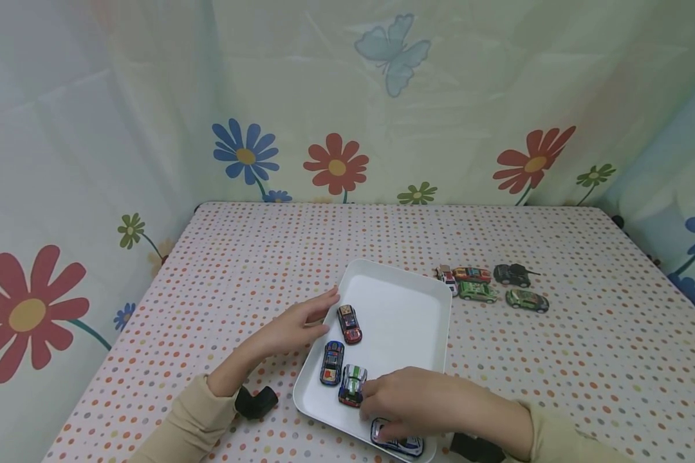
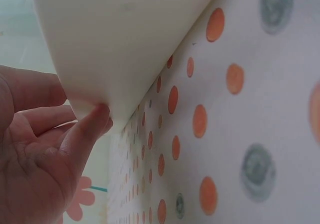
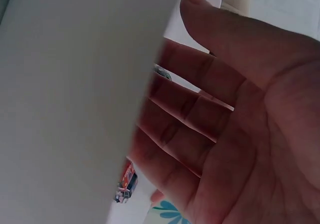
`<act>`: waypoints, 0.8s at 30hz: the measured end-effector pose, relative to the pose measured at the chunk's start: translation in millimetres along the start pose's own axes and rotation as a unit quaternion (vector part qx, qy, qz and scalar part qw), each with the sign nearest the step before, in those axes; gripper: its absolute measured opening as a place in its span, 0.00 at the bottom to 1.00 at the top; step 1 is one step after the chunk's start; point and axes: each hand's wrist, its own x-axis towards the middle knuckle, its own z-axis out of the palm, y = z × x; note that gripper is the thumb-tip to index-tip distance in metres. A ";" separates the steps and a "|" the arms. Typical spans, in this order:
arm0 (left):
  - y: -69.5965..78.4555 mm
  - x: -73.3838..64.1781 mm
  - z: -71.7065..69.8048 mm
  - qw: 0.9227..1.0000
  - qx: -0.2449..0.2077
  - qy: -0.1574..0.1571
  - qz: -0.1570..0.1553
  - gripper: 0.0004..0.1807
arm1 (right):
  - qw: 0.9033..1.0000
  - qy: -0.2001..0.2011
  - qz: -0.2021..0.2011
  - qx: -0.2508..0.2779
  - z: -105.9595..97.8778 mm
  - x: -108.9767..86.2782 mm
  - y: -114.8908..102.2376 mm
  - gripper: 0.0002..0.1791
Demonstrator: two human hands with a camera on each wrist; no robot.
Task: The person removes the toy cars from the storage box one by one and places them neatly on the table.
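Note:
In the head view a white tray (image 1: 395, 321) lies on the table at a slant. My left hand (image 1: 292, 329) grips its left edge; in the left wrist view the thumb (image 2: 89, 129) presses the outer wall. My right hand (image 1: 417, 400) is over the tray's near right part, its fingers extended beside a silver-and-green toy car (image 1: 353, 384). A dark-and-silver toy car (image 1: 402, 444) lies partly hidden under this hand. A blue toy car (image 1: 332, 363) and a red-and-black toy car (image 1: 349, 324) lie along the tray's left side. The tray wall hides the right fingertips in the right wrist view.
Right of the tray, several toy cars, including a green one (image 1: 527, 300), and a black toy tank (image 1: 512, 274) stand on the dotted tablecloth (image 1: 301, 251). Black wrist gear (image 1: 257, 402) shows by the left sleeve. A flowered curtain (image 1: 452, 116) hangs behind the table.

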 end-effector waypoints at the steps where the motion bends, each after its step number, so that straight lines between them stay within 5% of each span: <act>1: -0.1 0.1 0.2 1.000 0.000 0.000 -0.001 0.30 | 1.000 -0.001 -0.003 -0.001 1.0 -0.1 0.3 0.06; 8: 0.7 0.4 1.1 1.000 -0.001 0.001 -0.005 0.30 | 1.000 0.001 -0.009 -0.002 3.6 -0.9 0.8 0.05; 18: 1.4 -0.4 0.7 1.000 0.006 0.002 -0.006 0.30 | 0.998 -0.011 0.036 0.043 -4.2 -3.8 1.1 0.07; 24: 2.2 -0.6 0.5 1.000 0.003 0.003 -0.009 0.30 | 0.999 -0.009 0.019 0.044 -7.0 -6.1 4.4 0.05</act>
